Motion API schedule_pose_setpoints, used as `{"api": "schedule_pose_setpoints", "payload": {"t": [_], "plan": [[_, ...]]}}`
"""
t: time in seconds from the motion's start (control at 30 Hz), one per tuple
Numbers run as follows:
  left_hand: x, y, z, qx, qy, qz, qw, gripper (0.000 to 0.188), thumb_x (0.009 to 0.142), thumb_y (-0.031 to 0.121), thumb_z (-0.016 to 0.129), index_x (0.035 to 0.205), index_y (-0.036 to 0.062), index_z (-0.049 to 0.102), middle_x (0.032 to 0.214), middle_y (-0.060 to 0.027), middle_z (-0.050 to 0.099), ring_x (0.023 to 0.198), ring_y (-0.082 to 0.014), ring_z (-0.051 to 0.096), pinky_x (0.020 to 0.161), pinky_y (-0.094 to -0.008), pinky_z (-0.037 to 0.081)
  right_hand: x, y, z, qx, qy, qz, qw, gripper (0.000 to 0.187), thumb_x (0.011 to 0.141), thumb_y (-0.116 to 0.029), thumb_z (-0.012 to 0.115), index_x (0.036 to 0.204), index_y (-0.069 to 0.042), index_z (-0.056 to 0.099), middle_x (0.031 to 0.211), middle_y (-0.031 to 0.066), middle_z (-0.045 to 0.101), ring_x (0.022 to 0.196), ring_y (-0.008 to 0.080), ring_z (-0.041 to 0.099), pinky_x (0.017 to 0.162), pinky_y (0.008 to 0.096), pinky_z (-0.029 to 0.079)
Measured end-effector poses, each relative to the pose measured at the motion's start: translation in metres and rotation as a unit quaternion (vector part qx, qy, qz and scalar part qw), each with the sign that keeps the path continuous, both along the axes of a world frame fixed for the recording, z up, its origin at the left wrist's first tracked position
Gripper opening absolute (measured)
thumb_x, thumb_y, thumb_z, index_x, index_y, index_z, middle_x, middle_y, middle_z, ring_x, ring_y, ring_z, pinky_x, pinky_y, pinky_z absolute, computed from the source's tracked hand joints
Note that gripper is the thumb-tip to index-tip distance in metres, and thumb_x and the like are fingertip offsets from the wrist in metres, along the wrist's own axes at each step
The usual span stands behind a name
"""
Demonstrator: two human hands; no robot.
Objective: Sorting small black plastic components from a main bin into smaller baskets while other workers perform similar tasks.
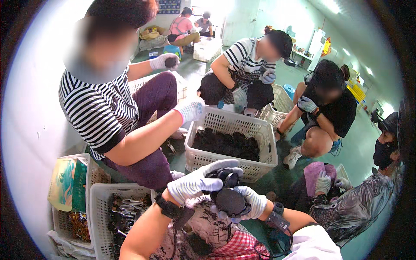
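Note:
My left hand (193, 183), in a white glove with grey on the fingers, closes round a black part with rounded edges (226, 174). My right hand (252, 203), gloved likewise, grips a flat, dark, disc-shaped part (230, 202) just below it. The two black parts touch or overlap; I cannot tell if they are joined, nor their exact kind. Both hands are held over my lap, in front of a white plastic crate (265, 159) with a heap of black pieces (227, 143) inside.
Around the crate sit co-workers in gloves, one in stripes (93, 117) close at my left. At lower left stand a crate of metal and black pieces (99, 216) and a green-and-yellow carton (69, 184) on another crate. A red checked cloth (242, 247) lies over my lap.

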State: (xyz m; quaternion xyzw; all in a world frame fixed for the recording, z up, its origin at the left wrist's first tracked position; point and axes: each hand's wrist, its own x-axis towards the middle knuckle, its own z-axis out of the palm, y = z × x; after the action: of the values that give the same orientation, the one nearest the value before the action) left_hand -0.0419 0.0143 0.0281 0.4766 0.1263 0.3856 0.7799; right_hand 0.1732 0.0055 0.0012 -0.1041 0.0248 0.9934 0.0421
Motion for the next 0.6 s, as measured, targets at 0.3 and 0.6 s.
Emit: {"api": "schedule_pose_setpoints", "payload": {"t": [0.3,0.6], "plan": [[-0.009,-0.016,-0.017,-0.054,0.008,0.047,0.997,0.065,0.07,0.036,0.08,0.121,0.0057,0.053,0.116,-0.0075,0.059,0.107,-0.0191,0.056,0.095,-0.0333,0.044,-0.024,-0.031,0.006,0.137,-0.194,-0.048,0.97,0.055,0.087,-0.037,0.057,0.13,-0.004,0.047,0.124,0.0166,0.056,0.107,0.0315,0.059,0.087,0.0493,0.052],[0.007,-0.029,-0.036,-0.086,-0.024,0.145,0.985,0.05,0.086,0.035,0.064,0.123,0.0055,0.051,0.116,-0.0113,0.059,0.108,-0.0217,0.056,0.095,-0.0339,0.045,-0.031,-0.075,-0.054,0.479,-0.216,-0.2,0.827,0.042,0.082,-0.004,0.065,0.123,-0.005,0.054,0.118,0.0092,0.06,0.108,0.0183,0.057,0.096,0.0346,0.046]]}}
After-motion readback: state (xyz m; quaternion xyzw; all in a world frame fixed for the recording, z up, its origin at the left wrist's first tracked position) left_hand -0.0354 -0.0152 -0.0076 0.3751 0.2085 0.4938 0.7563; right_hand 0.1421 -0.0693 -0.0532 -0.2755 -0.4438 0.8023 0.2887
